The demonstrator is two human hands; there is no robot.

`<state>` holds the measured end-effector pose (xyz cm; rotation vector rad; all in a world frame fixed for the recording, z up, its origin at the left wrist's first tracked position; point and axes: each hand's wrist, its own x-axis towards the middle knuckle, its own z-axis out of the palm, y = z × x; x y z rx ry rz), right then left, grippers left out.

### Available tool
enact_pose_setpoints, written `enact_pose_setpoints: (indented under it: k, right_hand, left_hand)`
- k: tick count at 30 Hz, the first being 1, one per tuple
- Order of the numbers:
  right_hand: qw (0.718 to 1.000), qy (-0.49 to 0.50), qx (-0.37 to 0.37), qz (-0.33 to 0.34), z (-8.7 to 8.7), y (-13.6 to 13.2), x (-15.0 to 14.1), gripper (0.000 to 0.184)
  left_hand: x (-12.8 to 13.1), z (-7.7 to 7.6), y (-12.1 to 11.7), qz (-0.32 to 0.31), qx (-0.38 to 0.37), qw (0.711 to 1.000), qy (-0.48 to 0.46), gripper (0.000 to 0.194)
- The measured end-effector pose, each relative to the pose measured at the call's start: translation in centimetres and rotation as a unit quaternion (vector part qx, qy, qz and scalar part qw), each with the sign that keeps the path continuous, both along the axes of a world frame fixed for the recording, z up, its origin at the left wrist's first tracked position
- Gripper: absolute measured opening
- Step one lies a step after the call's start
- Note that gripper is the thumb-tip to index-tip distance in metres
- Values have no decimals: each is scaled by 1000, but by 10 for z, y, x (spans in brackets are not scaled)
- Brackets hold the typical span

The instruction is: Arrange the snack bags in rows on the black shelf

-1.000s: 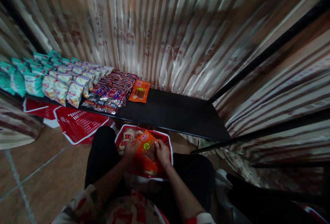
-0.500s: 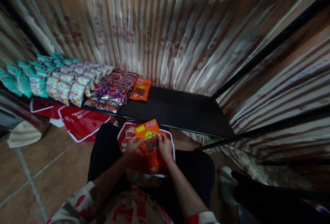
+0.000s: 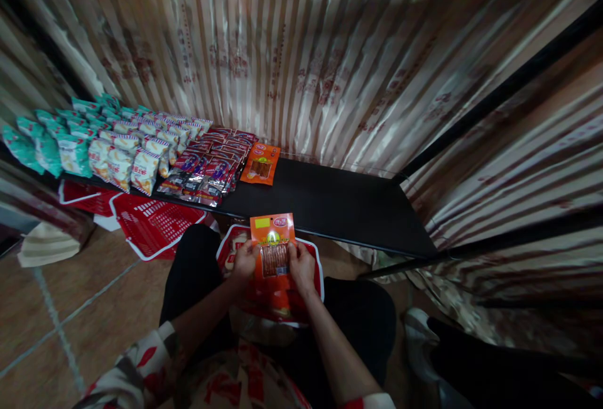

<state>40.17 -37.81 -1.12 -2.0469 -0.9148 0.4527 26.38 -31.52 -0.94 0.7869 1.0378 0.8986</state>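
Note:
Between my two hands is an orange snack packet (image 3: 273, 228) with a see-through window showing brown strips. My left hand (image 3: 245, 261) is closed on its left edge, and my right hand (image 3: 301, 267) grips the right edge. The packet is held nearly upright above a red basket (image 3: 316, 264) with a white rim, which sits between my knees. Other packs lie in that basket, partly hidden by the packet and my hands. A similar orange packet (image 3: 261, 163) lies flat on the black shelf (image 3: 330, 198), beside rows of dark red packets (image 3: 214, 164).
White snack bags (image 3: 144, 170) and green bags (image 3: 73, 151) stand in rows on the shelf's left part. Below it is another red basket (image 3: 155, 223). Black frame bars (image 3: 490, 95) and a striped curtain (image 3: 282, 51) enclose the shelf. Another person's shoe (image 3: 419, 340) is at right.
The orange packet in my hands has turned from tilted to nearly straight, its top swinging slightly right. Both hands still hold it. The view has shifted slightly.

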Motion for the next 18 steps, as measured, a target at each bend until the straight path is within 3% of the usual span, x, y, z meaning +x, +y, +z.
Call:
enact_pose_setpoints:
  k: [7, 18]
  right_hand:
    - [996, 49, 66, 19, 8, 11, -5, 39]
    - [967, 216, 120, 67, 20, 26, -9, 37]
  left_hand:
    - [-3, -4, 22, -18, 54, 998, 40, 14]
    - [3, 8, 54, -10, 105, 990, 97, 8]
